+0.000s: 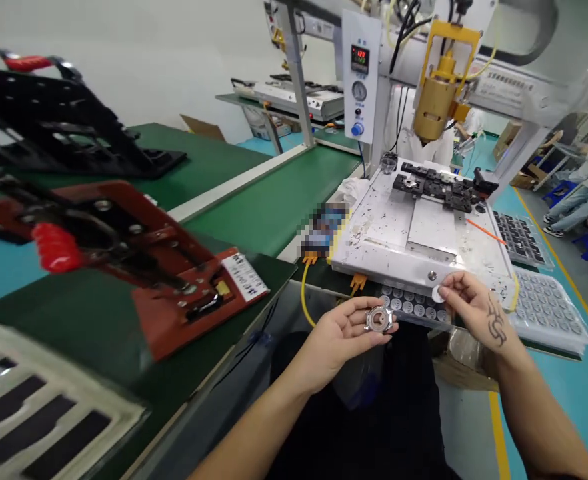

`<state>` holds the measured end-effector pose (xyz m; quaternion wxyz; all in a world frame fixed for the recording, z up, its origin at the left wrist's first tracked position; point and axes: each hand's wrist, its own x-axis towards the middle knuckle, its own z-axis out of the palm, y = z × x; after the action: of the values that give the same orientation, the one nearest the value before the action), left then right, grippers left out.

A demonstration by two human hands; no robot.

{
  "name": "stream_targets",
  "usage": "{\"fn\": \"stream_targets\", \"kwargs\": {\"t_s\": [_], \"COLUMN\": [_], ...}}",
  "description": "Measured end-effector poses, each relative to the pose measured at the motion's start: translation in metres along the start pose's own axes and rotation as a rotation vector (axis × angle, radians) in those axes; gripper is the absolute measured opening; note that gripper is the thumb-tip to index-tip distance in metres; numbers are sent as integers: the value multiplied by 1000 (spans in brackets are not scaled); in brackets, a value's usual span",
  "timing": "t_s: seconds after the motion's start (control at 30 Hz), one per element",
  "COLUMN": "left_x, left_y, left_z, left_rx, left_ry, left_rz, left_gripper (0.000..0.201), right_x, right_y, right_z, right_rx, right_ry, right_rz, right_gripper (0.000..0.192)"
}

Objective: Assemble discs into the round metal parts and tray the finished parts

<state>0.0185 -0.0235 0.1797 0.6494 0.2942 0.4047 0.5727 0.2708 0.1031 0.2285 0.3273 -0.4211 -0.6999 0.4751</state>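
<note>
left hand: lower centre of frame, palm up, fingers half curled, holding a small round metal ring part at the fingertips.
ring part: silver, notched rim, open middle, sitting on the left fingertips just below the machine's front edge.
right hand: right of centre, tattoo on the back, thumb and forefinger pinched on a small white disc; other fingers loosely bent.
white disc: thin, round, held just right of and above the ring part, not touching it.
gap between hands: small, ring part and disc near but apart.
tray of discs: clear tray with rows of round pieces, behind and between the hands, partly hidden by them.
second tray stack: right side of frame, clear blister trays with round pockets, on the bench edge.
machine plate: white, speckled metal bed, centre right, above the hands.
black fixture: row of dark parts at the back of the plate.
dispenser head: brass-coloured barrel in a yellow bracket, top centre right, above the fixture.
controller box: white panel with red digits, a gauge and a blue knob, top centre.
red clamp jig: left of centre on the green bench, red-capped lever, blurred.
conveyor belt: green, running diagonally through centre.
other person: far right edge, seated, only legs and sleeve visible.
</note>
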Motion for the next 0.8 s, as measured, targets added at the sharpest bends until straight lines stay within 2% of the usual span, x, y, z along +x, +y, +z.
{"fn": "stream_targets", "kwargs": {"t_s": [0.1, 0.23, 0.33, 0.43, 0.53, 0.67, 0.8], "left_x": [-7, -18, -25, -31, -34, -37, -38], "left_y": [-9, -14, -14, -13, -13, -14, -16], "left_z": [0, -4, -7, -8, -8, -8, -8], "left_rx": [-81, -168, -189, -185, -172, -155, -161], "left_ry": [39, 69, 78, 76, 86, 94, 79], "left_rz": [-29, -28, -5, 20, 32, 33, 26], "left_gripper": [65, 57, 50, 48, 49, 54, 51], "right_x": [-19, -22, -20, -22, -28, -36, -39], "right_y": [2, 9, 18, 29, 34, 30, 24], "right_z": [42, 68, 73, 74, 73, 71, 70], "right_rx": [171, 247, 310, 411, 464, 479, 488], "right_ry": [-21, -39, -73, -143, -174, -203, -284], "right_rz": [42, 40, 117, 226, 273, 290, 337], "right_gripper": [33, 32, 31, 29, 28, 27, 33]}}
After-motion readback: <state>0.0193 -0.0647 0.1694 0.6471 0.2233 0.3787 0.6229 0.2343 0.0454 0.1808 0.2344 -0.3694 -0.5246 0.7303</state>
